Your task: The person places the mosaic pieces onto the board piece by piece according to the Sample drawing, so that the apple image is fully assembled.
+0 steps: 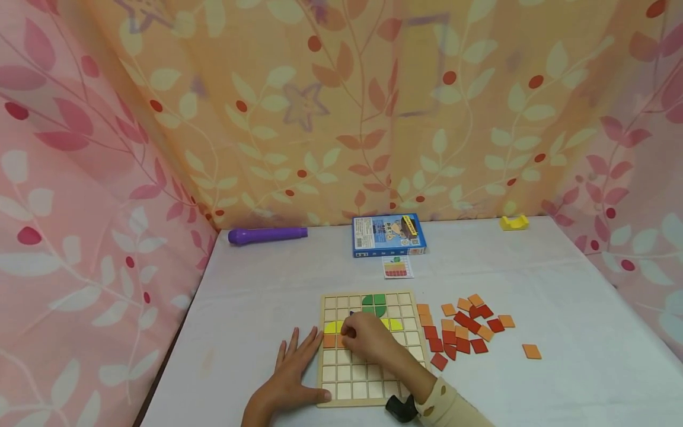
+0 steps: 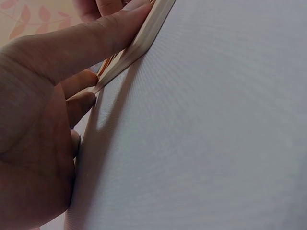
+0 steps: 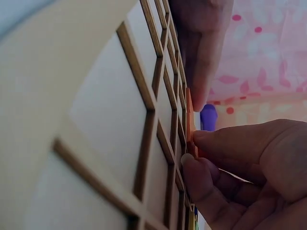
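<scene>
A wooden grid board (image 1: 373, 379) lies on the white table. It holds green tiles (image 1: 374, 303) at the top, yellow tiles (image 1: 396, 324) in a row and an orange tile (image 1: 329, 341) below them. My left hand (image 1: 292, 370) lies flat against the board's left edge, with its thumb on the near corner (image 2: 139, 43). My right hand (image 1: 364, 337) hovers over the board's left part. Its fingertips (image 3: 192, 160) pinch an orange tile (image 3: 190, 115) set on edge in a cell beside the placed orange one.
Loose red and orange tiles (image 1: 463, 330) lie right of the board, one orange tile (image 1: 532, 351) farther out. Behind the board are a pattern card (image 1: 397, 267), a blue box (image 1: 388, 235), a purple torch (image 1: 267, 235) and a yellow piece (image 1: 514, 222). Patterned curtains enclose the table.
</scene>
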`<action>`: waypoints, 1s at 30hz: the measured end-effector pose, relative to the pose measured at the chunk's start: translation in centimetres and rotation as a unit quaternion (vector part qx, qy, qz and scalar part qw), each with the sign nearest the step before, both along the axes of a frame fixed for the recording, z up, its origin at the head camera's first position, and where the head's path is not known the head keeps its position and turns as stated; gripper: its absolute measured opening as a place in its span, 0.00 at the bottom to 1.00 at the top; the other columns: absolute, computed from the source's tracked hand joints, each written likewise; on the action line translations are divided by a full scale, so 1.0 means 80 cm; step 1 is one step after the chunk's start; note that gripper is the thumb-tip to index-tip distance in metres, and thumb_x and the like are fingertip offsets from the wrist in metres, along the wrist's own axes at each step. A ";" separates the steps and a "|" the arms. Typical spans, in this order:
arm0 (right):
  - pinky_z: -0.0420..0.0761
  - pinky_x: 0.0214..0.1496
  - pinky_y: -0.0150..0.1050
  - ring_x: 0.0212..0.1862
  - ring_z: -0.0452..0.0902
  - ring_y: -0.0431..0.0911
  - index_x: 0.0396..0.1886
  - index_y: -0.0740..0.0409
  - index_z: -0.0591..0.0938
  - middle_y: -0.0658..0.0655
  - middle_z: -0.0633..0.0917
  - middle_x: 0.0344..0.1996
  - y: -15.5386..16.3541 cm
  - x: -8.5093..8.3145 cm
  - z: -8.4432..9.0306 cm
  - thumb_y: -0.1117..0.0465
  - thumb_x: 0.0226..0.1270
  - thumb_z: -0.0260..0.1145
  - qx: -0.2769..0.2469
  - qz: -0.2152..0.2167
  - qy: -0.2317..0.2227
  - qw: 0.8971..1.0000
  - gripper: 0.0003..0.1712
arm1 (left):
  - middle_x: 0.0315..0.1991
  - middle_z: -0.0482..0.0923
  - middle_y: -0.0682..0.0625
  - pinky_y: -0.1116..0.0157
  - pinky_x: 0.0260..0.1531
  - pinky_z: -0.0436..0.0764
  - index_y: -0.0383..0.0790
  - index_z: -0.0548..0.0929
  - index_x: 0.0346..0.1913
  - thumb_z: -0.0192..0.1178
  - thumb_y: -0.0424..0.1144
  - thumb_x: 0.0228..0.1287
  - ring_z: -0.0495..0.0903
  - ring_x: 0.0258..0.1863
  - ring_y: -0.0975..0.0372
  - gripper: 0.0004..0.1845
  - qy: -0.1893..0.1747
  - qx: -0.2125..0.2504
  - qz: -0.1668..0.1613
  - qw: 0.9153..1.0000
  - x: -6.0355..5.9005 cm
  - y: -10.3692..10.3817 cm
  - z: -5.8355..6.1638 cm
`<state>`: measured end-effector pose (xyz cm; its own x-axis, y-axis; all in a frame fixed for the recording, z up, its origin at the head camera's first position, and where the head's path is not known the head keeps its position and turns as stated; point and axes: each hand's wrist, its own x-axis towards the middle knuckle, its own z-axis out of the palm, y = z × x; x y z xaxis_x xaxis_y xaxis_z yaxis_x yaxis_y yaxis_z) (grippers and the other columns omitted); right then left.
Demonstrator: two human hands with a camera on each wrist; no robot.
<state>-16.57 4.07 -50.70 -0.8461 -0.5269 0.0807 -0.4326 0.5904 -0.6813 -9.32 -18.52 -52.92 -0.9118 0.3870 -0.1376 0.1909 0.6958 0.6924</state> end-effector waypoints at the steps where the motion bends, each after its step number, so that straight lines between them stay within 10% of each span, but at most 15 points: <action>1: 0.76 0.32 0.31 0.29 0.72 0.35 0.31 0.58 0.88 0.44 0.81 0.26 0.000 0.001 0.000 0.67 0.58 0.73 0.003 0.000 0.002 1.000 0.01 | 0.81 0.45 0.49 0.38 0.68 0.27 0.48 0.54 0.81 0.75 0.63 0.45 0.27 0.78 0.44 0.62 -0.001 0.001 0.000 1.000 0.000 0.000 0.000; 11: 0.78 0.37 0.33 0.33 0.73 0.36 0.33 0.55 0.89 0.45 0.84 0.31 0.030 0.007 0.006 0.69 0.63 0.69 -0.008 0.005 0.013 1.000 0.06 | 0.80 0.46 0.49 0.38 0.68 0.26 0.47 0.55 0.80 0.75 0.65 0.44 0.27 0.78 0.44 0.63 0.000 -0.003 0.005 1.000 -0.002 0.000 -0.003; 22: 0.77 0.36 0.39 0.31 0.72 0.44 0.36 0.56 0.89 0.47 0.79 0.28 0.140 -0.020 0.014 0.67 0.61 0.72 0.059 -0.176 0.010 0.983 0.05 | 0.80 0.46 0.49 0.39 0.69 0.26 0.48 0.55 0.80 0.76 0.64 0.42 0.27 0.78 0.44 0.63 -0.001 -0.006 0.013 1.000 -0.002 -0.001 0.001; 30: 0.74 0.32 0.38 0.33 0.70 0.46 0.48 0.61 0.87 0.52 0.75 0.28 0.182 -0.032 0.009 0.61 0.60 0.76 0.125 -0.204 -0.038 0.970 0.16 | 0.80 0.46 0.50 0.39 0.69 0.26 0.48 0.55 0.80 0.76 0.65 0.42 0.27 0.78 0.45 0.64 -0.010 -0.005 0.016 1.000 -0.002 0.001 -0.002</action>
<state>-19.15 18.63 -49.99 -0.9870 -0.1413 -0.0771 -0.0817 0.8526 -0.5161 -9.47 -18.41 -53.05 -0.9208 0.3558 -0.1601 0.1537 0.7080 0.6893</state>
